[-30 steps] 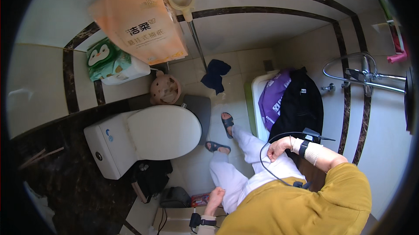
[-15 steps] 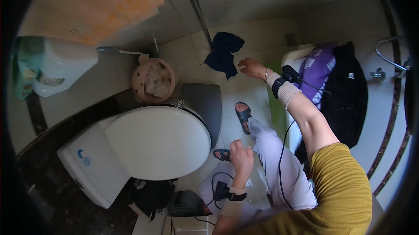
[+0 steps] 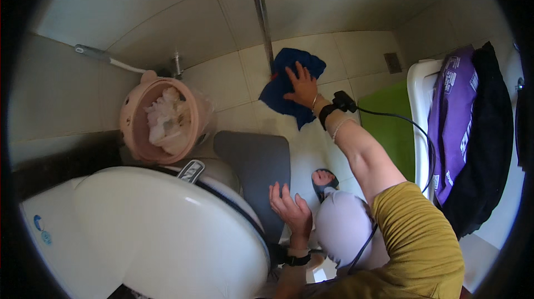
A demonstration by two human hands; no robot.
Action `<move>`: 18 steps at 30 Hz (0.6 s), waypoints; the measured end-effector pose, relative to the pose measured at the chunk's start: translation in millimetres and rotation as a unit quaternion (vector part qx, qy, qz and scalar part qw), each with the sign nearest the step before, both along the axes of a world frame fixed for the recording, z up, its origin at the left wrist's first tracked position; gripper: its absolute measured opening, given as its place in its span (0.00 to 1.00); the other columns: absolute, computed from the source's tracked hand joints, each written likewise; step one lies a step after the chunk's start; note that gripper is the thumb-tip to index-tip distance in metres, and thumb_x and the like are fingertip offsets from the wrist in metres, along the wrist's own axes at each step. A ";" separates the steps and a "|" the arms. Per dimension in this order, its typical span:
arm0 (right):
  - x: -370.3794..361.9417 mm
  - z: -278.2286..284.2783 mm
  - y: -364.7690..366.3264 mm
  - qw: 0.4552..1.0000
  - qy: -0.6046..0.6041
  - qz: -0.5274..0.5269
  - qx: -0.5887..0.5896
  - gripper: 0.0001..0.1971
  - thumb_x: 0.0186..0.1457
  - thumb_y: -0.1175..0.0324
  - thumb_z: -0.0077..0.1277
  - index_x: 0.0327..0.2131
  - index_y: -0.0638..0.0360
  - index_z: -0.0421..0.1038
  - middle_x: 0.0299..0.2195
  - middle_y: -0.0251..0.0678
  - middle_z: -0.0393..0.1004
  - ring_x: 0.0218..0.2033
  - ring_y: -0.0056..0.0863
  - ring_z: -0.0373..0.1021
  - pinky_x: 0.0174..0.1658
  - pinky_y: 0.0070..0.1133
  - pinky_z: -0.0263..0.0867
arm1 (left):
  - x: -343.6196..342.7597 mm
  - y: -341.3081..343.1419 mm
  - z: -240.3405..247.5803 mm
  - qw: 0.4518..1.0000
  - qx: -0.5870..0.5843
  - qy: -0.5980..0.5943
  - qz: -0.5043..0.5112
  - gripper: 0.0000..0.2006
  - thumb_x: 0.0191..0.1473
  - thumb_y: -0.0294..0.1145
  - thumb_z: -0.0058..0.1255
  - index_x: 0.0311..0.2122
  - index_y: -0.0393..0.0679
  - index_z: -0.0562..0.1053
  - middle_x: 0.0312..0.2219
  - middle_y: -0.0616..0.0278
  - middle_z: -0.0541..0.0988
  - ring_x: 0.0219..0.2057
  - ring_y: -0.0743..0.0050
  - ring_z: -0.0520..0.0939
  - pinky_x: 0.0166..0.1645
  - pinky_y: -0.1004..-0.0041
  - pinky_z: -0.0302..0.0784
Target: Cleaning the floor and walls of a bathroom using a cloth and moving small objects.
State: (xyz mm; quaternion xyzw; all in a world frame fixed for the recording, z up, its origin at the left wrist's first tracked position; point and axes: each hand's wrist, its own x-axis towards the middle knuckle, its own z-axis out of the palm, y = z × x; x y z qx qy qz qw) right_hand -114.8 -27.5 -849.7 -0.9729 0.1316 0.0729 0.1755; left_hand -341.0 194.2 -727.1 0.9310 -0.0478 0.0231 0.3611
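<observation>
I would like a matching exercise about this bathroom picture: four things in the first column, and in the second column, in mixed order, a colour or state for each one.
Column one
1. cloth
2. bin
3. toilet lid
4. left hand

Column two
A. white and closed
B. fingers apart, holding nothing
C. blue, under the right hand
D. pink, with crumpled pale waste inside

Right pairs: 1-C, 2-D, 3-A, 4-B

a pole (image 3: 260,18) obstructs the cloth (image 3: 278,99) at far left; tiles (image 3: 347,57) rightward allow passage.
</observation>
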 end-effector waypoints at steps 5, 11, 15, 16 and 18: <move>6.6 -34.0 -4.3 0.991 -0.039 0.074 -0.107 0.38 0.44 0.50 0.55 0.58 0.38 0.50 0.61 0.41 0.40 0.60 0.49 0.42 0.56 0.49 0.43 | 16.2 -3.1 -44.5 0.994 0.034 -0.105 -0.006 0.16 0.52 0.33 0.37 0.43 0.36 0.67 0.45 0.45 0.67 0.50 0.44 0.65 0.55 0.47 0.55; 33.6 -68.1 -51.2 0.976 -0.152 0.114 -0.106 0.25 0.53 0.57 0.45 0.55 0.38 0.56 0.59 0.36 0.50 0.59 0.38 0.49 0.57 0.44 0.46 | 27.6 0.9 -75.4 0.990 0.091 -0.111 -0.003 0.18 0.53 0.40 0.35 0.44 0.39 0.68 0.45 0.49 0.67 0.50 0.47 0.66 0.55 0.47 0.55; 53.8 -72.5 -126.5 0.973 -0.180 0.016 -0.144 0.22 0.49 0.63 0.46 0.51 0.43 0.61 0.53 0.37 0.58 0.55 0.36 0.54 0.55 0.41 0.50 | 19.9 22.4 -101.8 0.989 0.148 -0.008 -0.019 0.20 0.53 0.46 0.36 0.42 0.41 0.70 0.45 0.54 0.69 0.49 0.51 0.68 0.54 0.48 0.57; 56.5 -72.7 -143.1 0.974 -0.178 0.014 -0.143 0.22 0.49 0.63 0.46 0.51 0.43 0.61 0.53 0.37 0.58 0.55 0.36 0.54 0.55 0.41 0.50 | 16.3 26.3 -105.8 0.989 0.149 -0.007 -0.021 0.20 0.53 0.46 0.36 0.42 0.41 0.70 0.45 0.54 0.69 0.49 0.51 0.68 0.54 0.48 0.57; 53.9 -71.4 -186.6 0.970 -0.155 -0.092 -0.165 0.20 0.51 0.64 0.45 0.49 0.45 0.62 0.52 0.41 0.59 0.54 0.40 0.55 0.55 0.38 0.50 | 14.9 23.2 -109.2 0.979 0.158 -0.131 -0.010 0.21 0.54 0.48 0.36 0.41 0.40 0.71 0.44 0.55 0.70 0.48 0.51 0.70 0.54 0.47 0.58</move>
